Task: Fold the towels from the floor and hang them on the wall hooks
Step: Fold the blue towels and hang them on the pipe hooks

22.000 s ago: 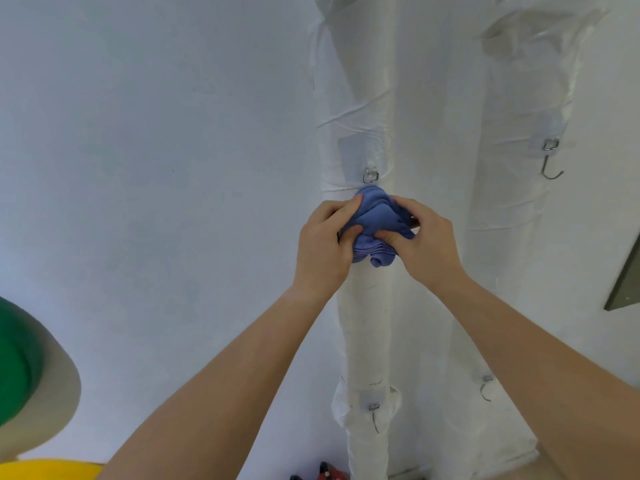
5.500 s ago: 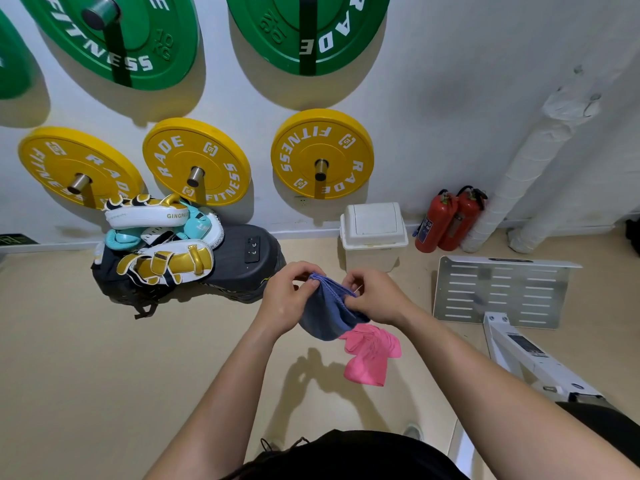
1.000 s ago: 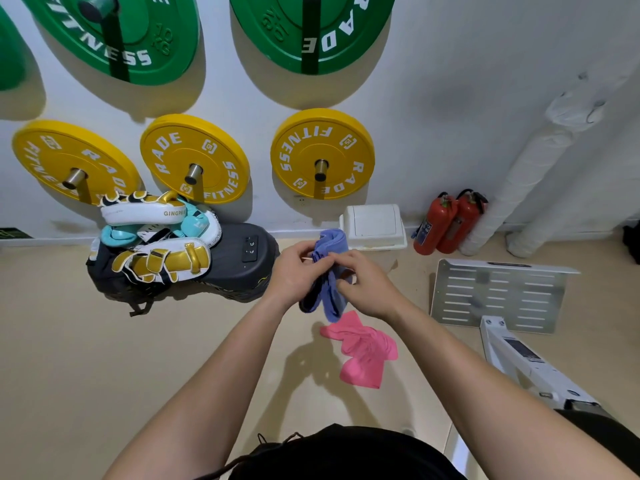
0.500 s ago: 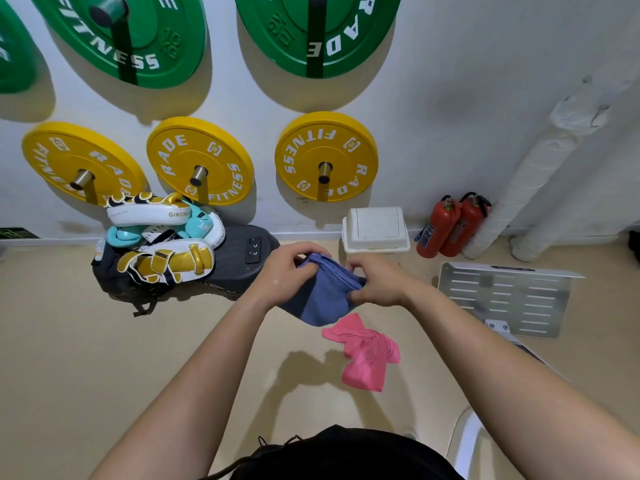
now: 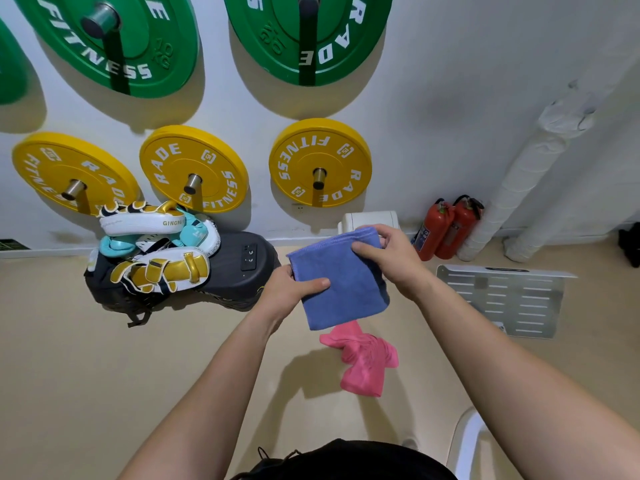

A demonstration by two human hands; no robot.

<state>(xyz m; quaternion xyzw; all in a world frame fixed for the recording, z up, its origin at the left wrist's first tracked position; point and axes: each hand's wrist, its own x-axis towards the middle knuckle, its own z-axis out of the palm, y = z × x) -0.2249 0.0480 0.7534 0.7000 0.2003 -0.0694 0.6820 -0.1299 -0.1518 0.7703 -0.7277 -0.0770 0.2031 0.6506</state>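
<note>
I hold a blue towel (image 5: 346,289) spread as a folded square in front of me, above the floor. My left hand (image 5: 289,294) pinches its left edge with the thumb lying across the cloth. My right hand (image 5: 391,256) grips its upper right corner. A crumpled pink towel (image 5: 363,362) lies on the beige floor just below the blue one. The white wrapped pipes (image 5: 519,181) stand at the right; no hooks show on them in this view.
Yellow weight plates (image 5: 320,162) and green weight plates (image 5: 114,39) hang on the white wall. Boxing pads (image 5: 152,247) are piled on a dark case at left. A white bin (image 5: 370,220), two red fire extinguishers (image 5: 446,226) and a slotted metal plate (image 5: 498,299) sit at right.
The blue towel went from a bunched strip between my hands to a flat folded square. My hands moved apart, the right one to the upper corner.
</note>
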